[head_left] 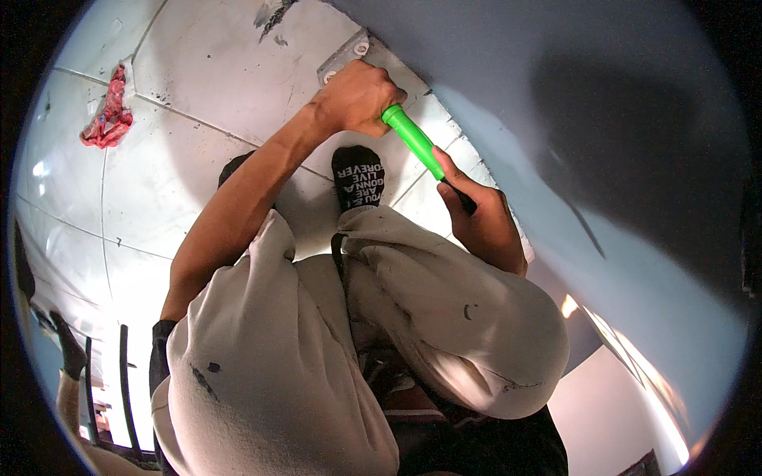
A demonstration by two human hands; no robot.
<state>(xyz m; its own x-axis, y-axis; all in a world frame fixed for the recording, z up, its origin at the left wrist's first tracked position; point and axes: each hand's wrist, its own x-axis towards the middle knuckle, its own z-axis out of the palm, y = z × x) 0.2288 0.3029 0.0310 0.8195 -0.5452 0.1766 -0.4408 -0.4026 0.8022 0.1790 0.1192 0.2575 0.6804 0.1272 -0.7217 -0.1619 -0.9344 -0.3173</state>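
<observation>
A scraper with a bright green handle (413, 140) slants between my two hands, close to the foot of the wall. My left hand (367, 97) is closed around its far end, over the flat grey metal head (349, 54), which carries two round fasteners and lies at the floor's edge. Lower down, my right hand (486, 222) wraps the near end, where the handle turns black; its thumb and a finger lie along it. My left hand covers the joint between handle and head. The blade edge cannot be made out.
A blue-grey wall (508, 71) rises along the right. Crumpled red-and-clear plastic (111, 115) lies on the white tiled floor (190, 79), near dark smudges. My black-socked foot (359, 176) and bent knees in pale trousers are under my arms. Another person's dark-socked foot (70, 349) shows at lower left.
</observation>
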